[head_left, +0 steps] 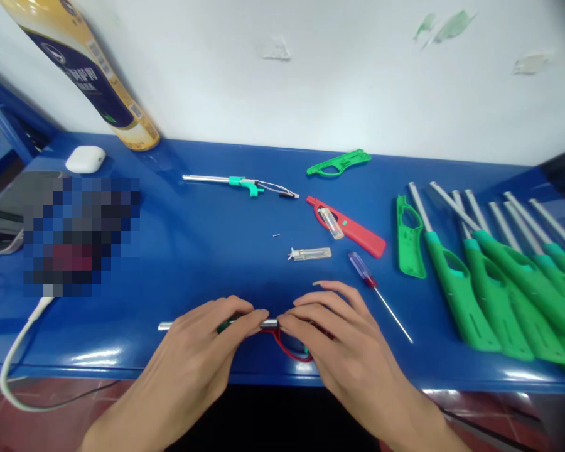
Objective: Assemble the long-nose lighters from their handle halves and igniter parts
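Near the front edge of the blue table, my left hand [207, 345] is closed around a metal tube [164, 326] that pokes out to its left. My right hand [341, 333] is closed over a red lighter shell [289, 353], whose curved trigger guard shows between the hands; the rest lies hidden under the fingers. Beyond the hands are a tiny screw [276, 235] and a clear fuel cartridge [311, 253]. A second cartridge [332, 224] rests on a red shell half [362, 235]. To the right lies a screwdriver [363, 270] with a purple and red handle.
Several green lighters [461, 295] pile up at the right beside a green shell half [409, 245]. Another shell half [341, 162] and a metal tube assembly [245, 183] lie farther back. A yellow bottle [94, 75], white case [85, 159] and cable [14, 351] are left.
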`<state>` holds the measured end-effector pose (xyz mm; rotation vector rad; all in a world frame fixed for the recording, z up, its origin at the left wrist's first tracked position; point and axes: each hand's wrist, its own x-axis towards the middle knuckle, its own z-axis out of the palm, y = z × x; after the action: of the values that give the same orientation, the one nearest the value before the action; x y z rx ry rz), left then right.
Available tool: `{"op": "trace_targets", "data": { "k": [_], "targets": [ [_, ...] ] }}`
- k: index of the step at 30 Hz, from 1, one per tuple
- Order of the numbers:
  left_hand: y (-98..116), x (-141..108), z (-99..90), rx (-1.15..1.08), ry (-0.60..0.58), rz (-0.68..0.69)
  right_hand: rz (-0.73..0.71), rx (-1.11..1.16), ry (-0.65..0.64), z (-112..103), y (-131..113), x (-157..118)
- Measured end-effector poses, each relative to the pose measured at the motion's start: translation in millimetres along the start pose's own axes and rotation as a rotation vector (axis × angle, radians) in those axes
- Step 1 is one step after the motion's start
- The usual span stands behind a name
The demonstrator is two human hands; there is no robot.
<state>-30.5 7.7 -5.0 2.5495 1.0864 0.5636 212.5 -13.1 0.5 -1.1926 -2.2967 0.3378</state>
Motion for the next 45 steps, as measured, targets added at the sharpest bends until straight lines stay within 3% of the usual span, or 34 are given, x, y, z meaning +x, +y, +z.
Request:
{"op": "trace_targets", "data": {
  "k": [15,26,37,45],
  "targets": [
    [1.0,1.5,-0.3,-0.076,-0.046,-0.02,0.003,0.065,0.0,-0.9,2.0,2.0],
    [5.5,-11.1,5.3,0.108,0.015,0.055,0.003,0.09,0.035,1.1,2.8,1.1],
    [2.0,-4.9,2.1,-0.086,-0.032,-0.036,0.011,0.138,0.005,0.5,2.5,-0.1],
    [1.7,5.9,-2.7,-0.178,-0.113,-0.1,-0.028,0.053,0.075,1.9,0.6,3.8]
  ]
}}
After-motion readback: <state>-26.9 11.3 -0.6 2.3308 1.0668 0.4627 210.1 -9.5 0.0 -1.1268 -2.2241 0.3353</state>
